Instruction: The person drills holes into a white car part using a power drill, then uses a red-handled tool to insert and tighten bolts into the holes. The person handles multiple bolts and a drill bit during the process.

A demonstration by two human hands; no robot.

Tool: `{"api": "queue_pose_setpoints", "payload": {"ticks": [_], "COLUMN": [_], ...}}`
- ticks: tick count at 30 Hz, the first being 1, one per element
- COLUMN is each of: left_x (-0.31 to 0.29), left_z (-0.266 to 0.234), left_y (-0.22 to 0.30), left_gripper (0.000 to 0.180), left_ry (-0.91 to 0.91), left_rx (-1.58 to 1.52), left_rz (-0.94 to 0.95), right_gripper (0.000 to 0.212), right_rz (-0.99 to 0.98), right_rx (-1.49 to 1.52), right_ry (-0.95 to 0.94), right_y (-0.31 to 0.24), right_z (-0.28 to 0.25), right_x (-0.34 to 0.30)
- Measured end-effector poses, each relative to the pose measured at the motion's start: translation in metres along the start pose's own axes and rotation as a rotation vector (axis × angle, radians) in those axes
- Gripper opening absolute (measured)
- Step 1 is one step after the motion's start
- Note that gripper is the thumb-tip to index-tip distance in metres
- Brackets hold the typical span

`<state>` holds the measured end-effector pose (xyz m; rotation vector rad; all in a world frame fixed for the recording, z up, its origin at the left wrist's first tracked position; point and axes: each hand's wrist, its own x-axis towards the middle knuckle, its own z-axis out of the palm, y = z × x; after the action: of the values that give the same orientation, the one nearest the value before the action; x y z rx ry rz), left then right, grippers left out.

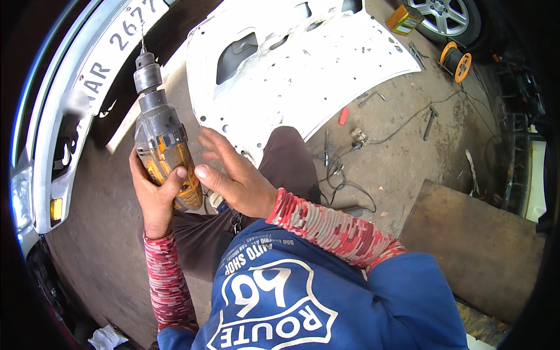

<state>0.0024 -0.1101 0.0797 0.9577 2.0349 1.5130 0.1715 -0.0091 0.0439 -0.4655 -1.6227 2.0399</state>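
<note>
A yellow and grey power drill (165,137) is gripped in my left hand (157,189), fingers wrapped round its body and thumb on the side. Its chuck points away from me and up, with a thin drill bit (143,44) fitted. Just right of the drill is my right hand (236,178), fingers apart and holding nothing; its thumb is close to the drill body, and I cannot tell whether it touches. Beyond the hands, a white perforated car panel (291,76) lies on the floor.
To the left stands a white car front with a bumper (49,175). On the floor at right are a red object (344,116), tangled black cable (335,181), an orange cable reel (462,65), a yellow box (404,20) and a wheel (443,17). A brown board (472,245) lies near right.
</note>
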Motion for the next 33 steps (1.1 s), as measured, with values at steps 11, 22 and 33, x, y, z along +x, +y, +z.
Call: {"api": "queue_pose_setpoints", "payload": {"ticks": [11, 22, 33], "left_x": [0.02, 0.015, -0.014], "left_z": [-0.1, -0.106, -0.038], "left_y": [-0.099, -0.272, -0.416], "left_gripper": [0.093, 0.099, 0.107], "left_ry": [-0.034, 0.01, 0.228], "left_rx": [0.252, 0.625, 0.695], "left_rz": [-0.292, -0.618, -0.822], "right_gripper": [0.076, 0.076, 0.064], "right_rz": [0.621, 0.622, 0.935], "right_rx": [-0.249, -0.425, -0.72], "right_ry": [0.847, 0.856, 0.615], "right_y": [0.06, 0.103, 0.185], "right_z": [-0.174, -0.2, -0.295], "right_x": [-0.104, -0.045, -0.043]}}
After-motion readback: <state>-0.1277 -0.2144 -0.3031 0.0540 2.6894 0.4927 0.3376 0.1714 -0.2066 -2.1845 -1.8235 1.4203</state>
